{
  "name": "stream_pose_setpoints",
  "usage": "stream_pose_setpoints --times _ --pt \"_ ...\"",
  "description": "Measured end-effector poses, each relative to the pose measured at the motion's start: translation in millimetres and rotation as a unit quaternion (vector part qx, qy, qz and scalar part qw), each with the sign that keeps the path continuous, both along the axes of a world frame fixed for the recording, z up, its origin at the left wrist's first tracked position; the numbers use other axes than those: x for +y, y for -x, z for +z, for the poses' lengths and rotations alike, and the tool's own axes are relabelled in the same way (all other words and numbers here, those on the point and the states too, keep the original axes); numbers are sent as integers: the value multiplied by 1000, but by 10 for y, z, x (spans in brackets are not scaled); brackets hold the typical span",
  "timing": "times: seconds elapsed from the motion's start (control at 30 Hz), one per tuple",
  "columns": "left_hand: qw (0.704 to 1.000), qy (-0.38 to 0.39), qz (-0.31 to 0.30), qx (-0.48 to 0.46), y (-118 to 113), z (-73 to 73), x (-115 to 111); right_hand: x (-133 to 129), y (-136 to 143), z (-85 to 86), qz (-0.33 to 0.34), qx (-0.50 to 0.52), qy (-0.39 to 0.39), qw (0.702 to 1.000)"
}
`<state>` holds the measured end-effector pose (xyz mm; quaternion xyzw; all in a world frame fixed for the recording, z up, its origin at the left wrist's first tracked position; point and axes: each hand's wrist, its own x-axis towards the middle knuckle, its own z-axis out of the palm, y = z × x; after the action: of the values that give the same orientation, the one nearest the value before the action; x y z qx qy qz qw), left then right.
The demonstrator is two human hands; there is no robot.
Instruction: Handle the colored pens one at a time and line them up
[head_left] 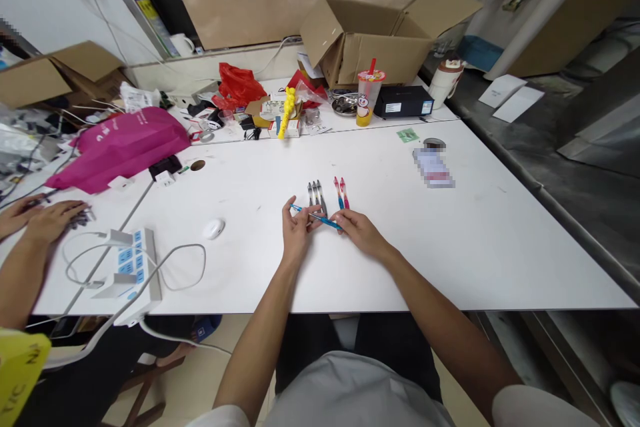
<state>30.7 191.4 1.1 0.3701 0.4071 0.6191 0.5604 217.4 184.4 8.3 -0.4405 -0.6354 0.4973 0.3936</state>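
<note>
A blue pen [317,216] is held slantwise between both hands, above the white table [240,253]. My left hand [298,228] grips its upper left part between thumb and fingers. At the pen's lower right end, my right hand [358,229] pinches it with the fingertips. Just beyond the hands, several dark pens [317,193] lie side by side, their near ends partly hidden by the held pen and my left fingers. To their right, a small group of pens with pink-red tops [342,191] lies near my right fingers, one with a blue lower part.
A white power strip [150,270] with looping cables and a small white case [214,228] are at left. Another person's hands [53,220] rest at the far left. A drink cup [369,97], cardboard box [380,57] and black box [405,101] stand behind.
</note>
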Motion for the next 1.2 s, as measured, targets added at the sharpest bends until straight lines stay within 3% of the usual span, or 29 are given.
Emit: stream_pose_setpoints --times 0.13,0.37,0.6,0.73,0.87,1.03,1.2 --pt "1000 -9 20 22 22 -3 3 14 7 -13 -19 30 9 999" --pt "999 -9 24 37 40 -1 14 -1 -4 -1 -18 -19 2 1000" --pt "999 -17 -23 37 50 -16 14 -118 53 63 55 -175 -41 982" --pt "999 -19 -24 40 29 7 -8 -129 94 80 20 -221 -76 972" --pt "995 -36 33 92 16 -10 -1 -24 123 133 -96 -347 -77 930" --pt "991 -27 39 129 6 -34 9 133 221 246 -73 -492 -33 867" --pt "992 -23 23 123 -13 -32 -2 257 345 322 -55 -525 -15 849"
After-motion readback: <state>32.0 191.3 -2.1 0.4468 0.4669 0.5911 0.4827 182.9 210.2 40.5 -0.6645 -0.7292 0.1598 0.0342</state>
